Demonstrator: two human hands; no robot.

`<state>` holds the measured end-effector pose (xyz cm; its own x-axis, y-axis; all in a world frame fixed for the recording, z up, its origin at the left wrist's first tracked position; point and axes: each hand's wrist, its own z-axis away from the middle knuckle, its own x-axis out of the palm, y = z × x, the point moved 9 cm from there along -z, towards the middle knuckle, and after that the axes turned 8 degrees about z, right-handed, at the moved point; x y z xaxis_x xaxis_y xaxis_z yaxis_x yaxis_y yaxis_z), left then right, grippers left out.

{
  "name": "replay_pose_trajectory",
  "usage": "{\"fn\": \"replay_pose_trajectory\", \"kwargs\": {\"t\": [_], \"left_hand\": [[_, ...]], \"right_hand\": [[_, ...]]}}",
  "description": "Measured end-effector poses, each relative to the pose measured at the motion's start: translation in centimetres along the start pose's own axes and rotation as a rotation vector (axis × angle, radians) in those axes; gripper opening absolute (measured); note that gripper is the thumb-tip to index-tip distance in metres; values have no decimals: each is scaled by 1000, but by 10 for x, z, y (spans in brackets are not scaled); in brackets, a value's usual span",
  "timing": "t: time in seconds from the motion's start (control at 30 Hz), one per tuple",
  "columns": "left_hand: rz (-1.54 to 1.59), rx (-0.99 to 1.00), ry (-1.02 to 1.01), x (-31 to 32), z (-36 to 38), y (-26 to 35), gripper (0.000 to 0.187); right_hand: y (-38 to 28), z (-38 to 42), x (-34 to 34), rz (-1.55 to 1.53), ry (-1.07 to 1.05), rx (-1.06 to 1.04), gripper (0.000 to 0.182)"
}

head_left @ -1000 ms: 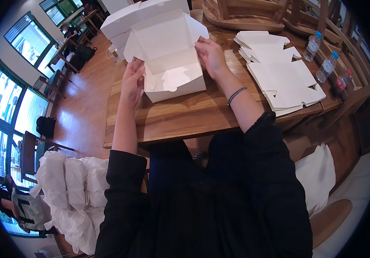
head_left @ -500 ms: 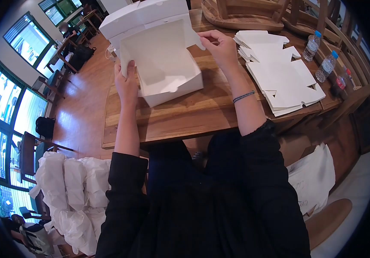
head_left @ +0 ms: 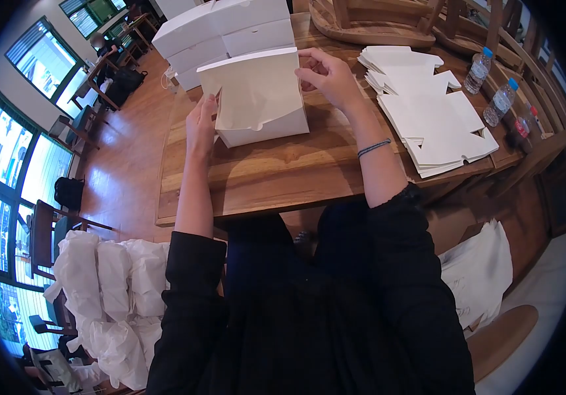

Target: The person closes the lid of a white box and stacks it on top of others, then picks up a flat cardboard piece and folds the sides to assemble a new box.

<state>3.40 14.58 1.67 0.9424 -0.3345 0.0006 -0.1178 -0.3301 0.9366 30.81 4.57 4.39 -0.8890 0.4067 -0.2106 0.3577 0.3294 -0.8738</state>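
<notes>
A white cardboard box [head_left: 273, 129] stands on the wooden table in front of me, its hinged lid [head_left: 257, 89] tilted partway down over it. My left hand [head_left: 201, 128] grips the lid's left side, thumb and fingers closed near the side flap. At the opposite side, my right hand [head_left: 329, 78] pinches the lid's right edge with bent fingers. Some of the left fingers are hidden behind the cardboard. Directly behind this box rises a stack of closed white boxes [head_left: 194, 41].
Flat unfolded box blanks [head_left: 434, 125] lie in a pile on the table's right. Beyond them stand two water bottles [head_left: 477, 71] and upturned wooden chairs [head_left: 368, 33]. White plastic-wrapped bundles [head_left: 112, 283] sit at lower left. The wooden table's [head_left: 276, 181] front edge lies near my knees.
The lid has swung forward and down from its upright position, hiding most of the box's inside. Both hands have moved with it, and the box sits slightly farther back.
</notes>
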Motion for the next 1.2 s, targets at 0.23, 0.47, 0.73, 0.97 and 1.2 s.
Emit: {"fn": "replay_pose_trajectory", "kwargs": {"t": [0.23,0.47,0.73,0.97,1.2], "left_hand": [[-227,307,43,-10,-16,-7,30],[-266,85,78,-14,-11,-7,28],[-201,83,110,-13,-4,4,36],[-203,44,125,-24,-11,-8,35],[-133,-15,139,-20,-9,-8,37]], "right_hand": [[6,1,1,150,-19,3,36],[9,-1,0,240,-31,6,38],[8,1,1,236,-32,7,37],[8,0,2,258,-29,-4,36],[8,1,1,272,-28,4,36]]}}
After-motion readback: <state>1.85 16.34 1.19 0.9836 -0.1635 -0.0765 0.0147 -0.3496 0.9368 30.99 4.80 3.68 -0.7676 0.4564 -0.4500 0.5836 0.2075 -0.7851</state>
